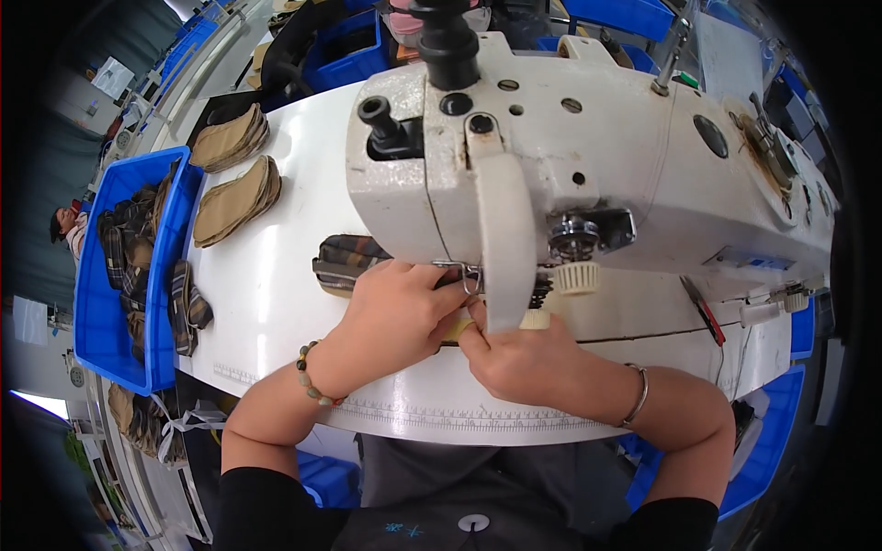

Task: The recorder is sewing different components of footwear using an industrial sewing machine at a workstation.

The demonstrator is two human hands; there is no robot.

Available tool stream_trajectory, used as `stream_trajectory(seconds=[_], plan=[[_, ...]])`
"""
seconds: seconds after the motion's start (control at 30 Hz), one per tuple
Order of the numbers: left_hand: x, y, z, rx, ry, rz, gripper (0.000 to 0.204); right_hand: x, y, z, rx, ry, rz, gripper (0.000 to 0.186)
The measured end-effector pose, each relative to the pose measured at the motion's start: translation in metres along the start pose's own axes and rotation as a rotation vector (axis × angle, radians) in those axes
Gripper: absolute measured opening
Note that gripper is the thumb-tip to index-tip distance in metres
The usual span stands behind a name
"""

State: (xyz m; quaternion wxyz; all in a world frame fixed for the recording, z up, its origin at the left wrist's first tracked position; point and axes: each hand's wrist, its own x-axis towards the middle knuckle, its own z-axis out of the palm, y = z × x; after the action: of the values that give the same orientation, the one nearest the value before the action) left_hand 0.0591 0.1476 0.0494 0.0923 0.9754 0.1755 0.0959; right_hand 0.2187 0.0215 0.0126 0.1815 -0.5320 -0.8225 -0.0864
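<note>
A sewing machine (588, 156) stands over the white table, and both hands meet below its head. My left hand (395, 312) is closed on a dark plaid cloth piece (349, 257), which sticks out to its left with a brown edge. Its fingertips reach beside the metal guide (469, 278) near the needle area. My right hand (524, 358) is closed in a pinch close to the left fingertips. What it grips is partly hidden by its fingers and the machine's white lever (508, 239). A small yellow patch (455, 329) shows between the hands.
Two stacks of tan cloth pieces (237, 200) lie at the left. Beyond them a blue bin (188, 170) holds plaid pieces, with another plaid piece (188, 308) beside it. Red-handled snippers (703, 308) lie at the right. A ruler strip (441, 418) runs along the near edge.
</note>
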Motion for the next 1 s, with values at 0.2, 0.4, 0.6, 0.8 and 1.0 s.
stream_trajectory(seconds=[0.2,0.4,0.6,0.8,1.0], plan=[[-0.004,0.001,0.002,0.082,-0.01,0.051,0.041,0.001,0.004,0.001,0.026,0.091,-0.048,0.012],[-0.006,0.005,0.004,0.121,0.008,0.052,0.037,0.002,0.003,0.0,0.02,0.086,-0.063,0.015],[-0.004,0.009,0.005,0.116,-0.005,0.014,0.033,0.0,0.004,0.004,0.033,0.088,-0.066,0.019],[-0.001,0.01,0.01,0.079,0.02,-0.008,0.032,-0.002,0.002,0.008,-0.094,0.032,0.015,0.011],[0.0,0.009,0.011,0.052,0.066,-0.01,0.032,0.0,0.006,0.008,-0.091,0.03,0.041,0.009]])
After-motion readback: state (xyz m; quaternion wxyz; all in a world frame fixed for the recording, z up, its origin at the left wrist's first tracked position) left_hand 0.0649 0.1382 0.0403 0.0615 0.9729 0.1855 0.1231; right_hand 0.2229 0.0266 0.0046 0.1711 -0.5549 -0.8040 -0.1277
